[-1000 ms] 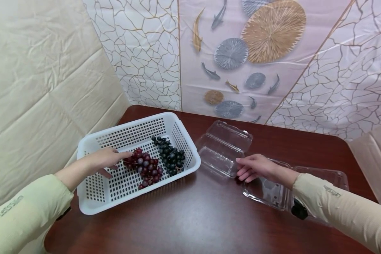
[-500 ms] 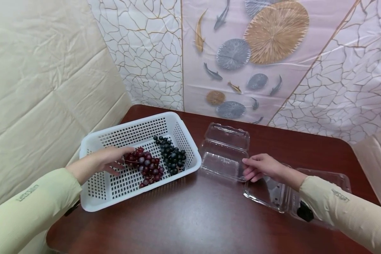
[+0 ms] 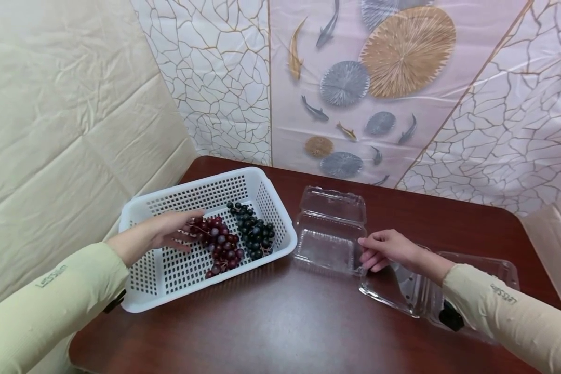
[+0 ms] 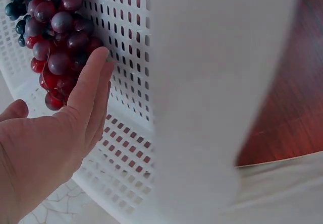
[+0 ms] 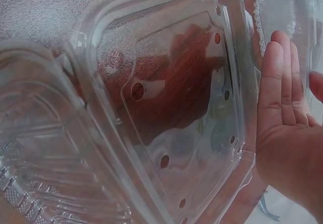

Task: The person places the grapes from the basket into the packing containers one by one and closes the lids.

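Observation:
A bunch of red grapes (image 3: pixel 222 244) lies in a white perforated basket (image 3: pixel 142 298) beside a bunch of black grapes (image 3: pixel 257 234). My left hand (image 3: pixel 173 228) reaches into the basket at the left end of the red bunch. Its fingers (image 4: pixel 88 85) stretch straight along the grapes, and the thumb is apart. Over on the right, my right hand (image 3: pixel 388 248) holds the near right edge of an opened clear plastic box (image 3: pixel 329 241) between thumb and fingers. In the right wrist view those fingers (image 5: pixel 275 77) look nearly straight.
A second clear plastic box (image 3: pixel 392 296), lid folded open and with holes in it, lies under the right forearm. Everything stands on a dark red-brown table (image 3: pixel 280 322). Patterned cloth (image 3: pixel 224 78) hangs behind the table's far edge.
The clear box has turned to lie straighter and come slightly right and nearer with my right hand. My left hand has moved a little right, closer over the red grapes.

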Demonstrator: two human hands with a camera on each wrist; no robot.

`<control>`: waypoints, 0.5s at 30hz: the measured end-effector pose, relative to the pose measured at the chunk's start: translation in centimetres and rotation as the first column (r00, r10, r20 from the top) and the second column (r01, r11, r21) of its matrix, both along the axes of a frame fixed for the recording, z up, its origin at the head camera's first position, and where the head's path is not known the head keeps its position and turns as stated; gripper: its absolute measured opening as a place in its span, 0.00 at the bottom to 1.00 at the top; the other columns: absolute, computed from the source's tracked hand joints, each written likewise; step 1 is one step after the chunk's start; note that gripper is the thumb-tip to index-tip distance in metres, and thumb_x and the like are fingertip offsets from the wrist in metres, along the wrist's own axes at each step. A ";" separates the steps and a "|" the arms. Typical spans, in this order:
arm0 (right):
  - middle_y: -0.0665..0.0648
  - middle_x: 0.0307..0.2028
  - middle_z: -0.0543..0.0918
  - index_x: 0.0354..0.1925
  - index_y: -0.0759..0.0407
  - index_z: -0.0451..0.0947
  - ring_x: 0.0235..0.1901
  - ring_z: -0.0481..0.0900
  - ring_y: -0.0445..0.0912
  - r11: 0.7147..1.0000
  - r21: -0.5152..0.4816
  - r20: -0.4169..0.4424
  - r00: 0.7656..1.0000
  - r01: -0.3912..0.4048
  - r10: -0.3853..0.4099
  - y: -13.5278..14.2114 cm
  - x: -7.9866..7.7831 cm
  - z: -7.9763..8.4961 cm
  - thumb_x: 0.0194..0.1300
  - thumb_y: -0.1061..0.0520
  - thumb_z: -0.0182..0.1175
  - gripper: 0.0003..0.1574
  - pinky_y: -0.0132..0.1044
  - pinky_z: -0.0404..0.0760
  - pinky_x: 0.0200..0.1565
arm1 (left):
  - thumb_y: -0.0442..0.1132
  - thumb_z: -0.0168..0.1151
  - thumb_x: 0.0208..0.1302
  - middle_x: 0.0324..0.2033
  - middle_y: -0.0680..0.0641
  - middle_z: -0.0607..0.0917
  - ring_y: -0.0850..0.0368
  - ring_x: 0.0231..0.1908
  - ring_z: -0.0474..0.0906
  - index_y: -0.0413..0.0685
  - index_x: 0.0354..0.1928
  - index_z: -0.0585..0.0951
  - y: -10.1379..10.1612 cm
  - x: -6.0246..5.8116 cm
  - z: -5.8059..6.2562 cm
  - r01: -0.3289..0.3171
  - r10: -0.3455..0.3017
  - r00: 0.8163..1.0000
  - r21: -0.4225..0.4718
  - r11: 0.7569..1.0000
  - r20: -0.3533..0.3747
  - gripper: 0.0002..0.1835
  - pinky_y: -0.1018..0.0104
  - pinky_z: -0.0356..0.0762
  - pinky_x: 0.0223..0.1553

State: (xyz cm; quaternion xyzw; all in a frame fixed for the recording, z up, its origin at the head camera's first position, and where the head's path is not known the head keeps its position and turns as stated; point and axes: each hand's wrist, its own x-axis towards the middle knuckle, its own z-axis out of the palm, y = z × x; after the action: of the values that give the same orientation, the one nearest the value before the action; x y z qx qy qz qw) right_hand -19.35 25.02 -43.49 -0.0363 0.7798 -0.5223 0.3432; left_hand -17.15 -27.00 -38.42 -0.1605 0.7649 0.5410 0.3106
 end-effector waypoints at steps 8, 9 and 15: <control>0.67 0.35 0.85 0.45 0.77 0.72 0.33 0.87 0.52 1.000 -0.013 -0.010 1.000 -0.012 0.012 0.1 0.0 -0.2 0.72 0.48 0.54 0.29 0.48 0.85 0.36 | 0.60 0.52 0.68 0.67 0.26 0.56 0.32 0.63 0.65 0.39 0.73 0.52 0.8 -0.9 0.9 0.045 -0.045 0.999 -0.025 0.999 0.003 0.44 0.48 0.76 0.55; 0.68 0.35 0.85 0.45 0.77 0.72 0.33 0.87 0.51 1.000 -0.016 -0.010 1.000 -0.013 0.013 0.0 0.1 -0.3 0.72 0.48 0.54 0.28 0.48 0.85 0.36 | 0.60 0.51 0.68 0.68 0.26 0.55 0.32 0.64 0.64 0.38 0.73 0.52 0.9 -1.0 0.9 0.049 -0.049 0.999 -0.030 0.998 0.007 0.44 0.47 0.75 0.55; 0.68 0.35 0.85 0.46 0.77 0.72 0.32 0.87 0.51 0.999 -0.029 -0.008 1.000 -0.013 0.013 -0.1 0.1 -0.5 0.72 0.49 0.54 0.28 0.48 0.86 0.35 | 0.58 0.52 0.68 0.67 0.29 0.59 0.34 0.63 0.66 0.37 0.73 0.54 1.3 -2.0 0.3 0.039 -0.038 0.999 -0.056 0.998 0.005 0.42 0.48 0.76 0.55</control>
State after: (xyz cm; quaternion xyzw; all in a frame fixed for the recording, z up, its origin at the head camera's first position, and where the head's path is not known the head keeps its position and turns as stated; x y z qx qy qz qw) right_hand -19.25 24.92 -44.02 -0.0486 0.7732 -0.5312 0.3429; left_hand -19.18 -25.66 -38.09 -0.1555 0.7819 0.5131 0.3180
